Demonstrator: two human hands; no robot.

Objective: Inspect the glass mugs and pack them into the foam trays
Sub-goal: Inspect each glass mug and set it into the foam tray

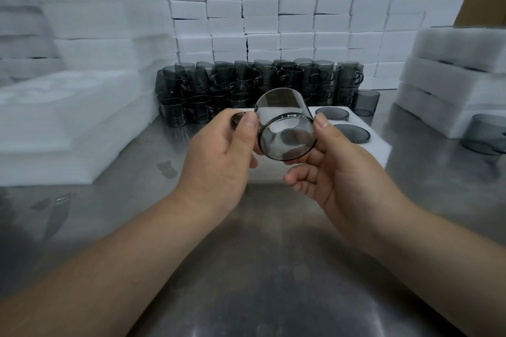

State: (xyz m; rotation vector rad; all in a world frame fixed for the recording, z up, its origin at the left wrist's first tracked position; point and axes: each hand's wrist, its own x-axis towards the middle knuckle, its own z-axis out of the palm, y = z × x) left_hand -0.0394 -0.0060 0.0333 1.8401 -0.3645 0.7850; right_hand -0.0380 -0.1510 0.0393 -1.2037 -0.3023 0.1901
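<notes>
Both hands hold one smoky grey glass mug (284, 126) tilted on its side above the steel table, its round end facing me. My left hand (219, 156) grips its left side with the thumb on the rim. My right hand (328, 164) supports the right side from below. Behind the mug lies a white foam tray (380, 150) with two mugs (353, 133) seated in its right-hand holes. A stack of grey mugs (246, 90) stands at the back of the table.
The steel table (246, 254) runs toward me. Stacked foam trays (68, 123) fill the left side, more foam trays (451, 85) the right. White foam blocks (301, 8) form a wall behind. Loose mugs stand at right (487, 137) and back right (367, 102).
</notes>
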